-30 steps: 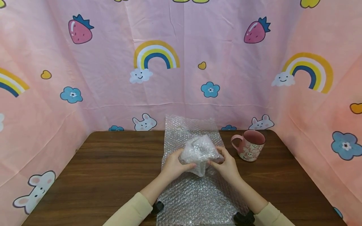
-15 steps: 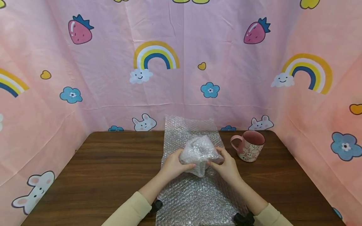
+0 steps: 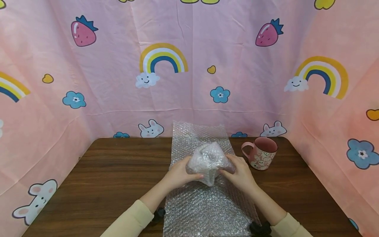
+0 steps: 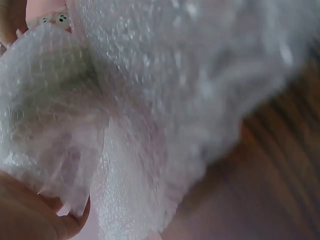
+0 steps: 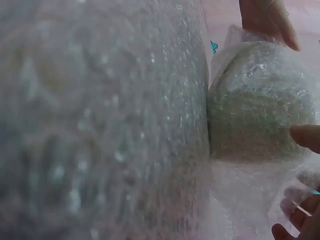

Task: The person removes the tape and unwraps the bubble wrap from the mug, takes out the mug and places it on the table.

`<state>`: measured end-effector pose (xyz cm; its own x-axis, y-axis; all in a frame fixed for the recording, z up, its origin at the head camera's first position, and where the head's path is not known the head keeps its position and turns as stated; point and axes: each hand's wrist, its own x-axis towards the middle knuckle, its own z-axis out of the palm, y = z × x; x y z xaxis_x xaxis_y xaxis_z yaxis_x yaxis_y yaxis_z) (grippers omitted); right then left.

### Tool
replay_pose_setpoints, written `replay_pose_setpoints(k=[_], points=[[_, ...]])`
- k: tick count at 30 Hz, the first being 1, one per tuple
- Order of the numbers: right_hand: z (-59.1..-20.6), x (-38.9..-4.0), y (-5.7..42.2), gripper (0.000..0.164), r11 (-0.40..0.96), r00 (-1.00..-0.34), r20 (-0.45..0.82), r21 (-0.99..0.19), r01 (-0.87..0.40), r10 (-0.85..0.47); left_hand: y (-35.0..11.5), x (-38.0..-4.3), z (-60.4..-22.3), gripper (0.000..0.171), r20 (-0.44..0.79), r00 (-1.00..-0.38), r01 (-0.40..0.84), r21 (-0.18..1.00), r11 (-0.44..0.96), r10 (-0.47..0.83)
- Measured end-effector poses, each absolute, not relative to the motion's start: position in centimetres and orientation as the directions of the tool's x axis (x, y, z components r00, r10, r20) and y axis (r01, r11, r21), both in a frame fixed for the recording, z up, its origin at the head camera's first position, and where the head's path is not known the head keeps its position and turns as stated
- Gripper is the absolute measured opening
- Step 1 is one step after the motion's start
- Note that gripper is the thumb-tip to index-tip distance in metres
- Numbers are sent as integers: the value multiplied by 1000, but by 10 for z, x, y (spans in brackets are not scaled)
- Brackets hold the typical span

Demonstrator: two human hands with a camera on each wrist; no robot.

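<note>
A bubble-wrapped bundle [image 3: 208,161] sits over a long strip of bubble wrap [image 3: 207,210] in the head view. Something greenish inside [image 5: 260,125] shows dimly through its layers. My left hand [image 3: 177,172] holds the bundle's left side, thumb across the front. On the right side my right hand [image 3: 241,172] grips it, thumb in front and fingers round the edge. The left wrist view has the left hand [image 4: 30,212] at a loose corner of the wrap. In the right wrist view, the right thumb [image 5: 306,137] lies against the bundle.
A pink mug [image 3: 263,154] with a printed pattern stands to the right, its handle towards the bundle. The strip covers the middle of the dark wooden table [image 3: 118,184] and runs up the back curtain [image 3: 189,95]. Pink patterned cloth surrounds the table on three sides.
The left thumb and forearm have shifted slightly left and down. My right forearm has moved slightly right. The bundle stays almost where it was, held by both hands throughout.
</note>
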<state>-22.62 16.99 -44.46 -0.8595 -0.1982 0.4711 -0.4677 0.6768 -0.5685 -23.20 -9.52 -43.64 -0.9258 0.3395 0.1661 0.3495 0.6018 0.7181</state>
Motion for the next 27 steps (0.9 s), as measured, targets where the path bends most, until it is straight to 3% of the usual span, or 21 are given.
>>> replay_pose_setpoints(k=[15,27], points=[[-436,-220,182,65,520,-766,559,-573,-634,-318,-111,-238,-426,73,117,-909,348,739,577,400],[-419,-219,174,45,565,-645,642,-375,-735,-414,-105,-247,-417,58,106,-927,270,856,442,361]])
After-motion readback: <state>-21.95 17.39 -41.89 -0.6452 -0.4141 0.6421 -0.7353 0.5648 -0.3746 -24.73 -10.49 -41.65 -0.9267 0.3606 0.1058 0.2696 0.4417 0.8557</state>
